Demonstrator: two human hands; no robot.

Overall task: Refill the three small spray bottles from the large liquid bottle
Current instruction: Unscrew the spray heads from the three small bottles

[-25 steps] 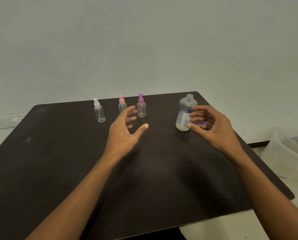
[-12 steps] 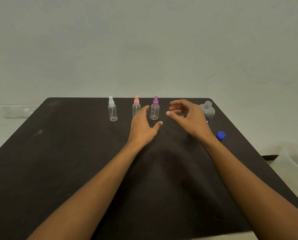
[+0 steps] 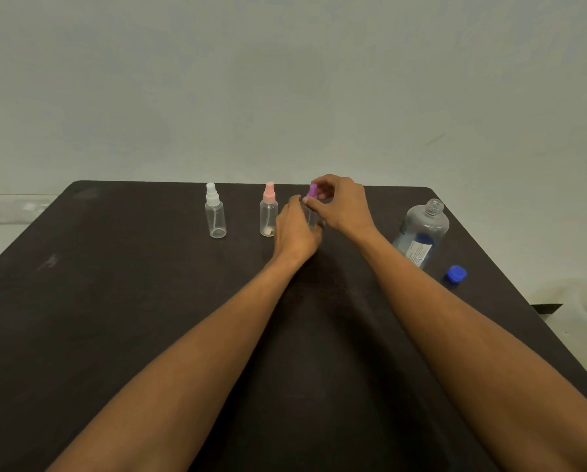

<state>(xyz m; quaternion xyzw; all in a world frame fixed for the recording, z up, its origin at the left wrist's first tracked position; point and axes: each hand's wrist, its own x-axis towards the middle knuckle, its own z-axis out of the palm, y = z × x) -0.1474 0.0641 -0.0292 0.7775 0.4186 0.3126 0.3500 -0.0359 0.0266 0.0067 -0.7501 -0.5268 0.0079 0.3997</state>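
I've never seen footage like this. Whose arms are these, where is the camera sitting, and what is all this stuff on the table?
There is no machine here. These are a person's two bare arms, filmed by one wide-angle camera worn on the head, looking forward and down. A dark table carries three small clear bottles in a row: a white-topped spray bottle, a pink-topped spray bottle and a purple-topped spray bottle. The left hand grips the body of the purple-topped one, while the right hand pinches its top. Further right stands the large liquid bottle with its neck open, and a blue cap lies on the table beside it.
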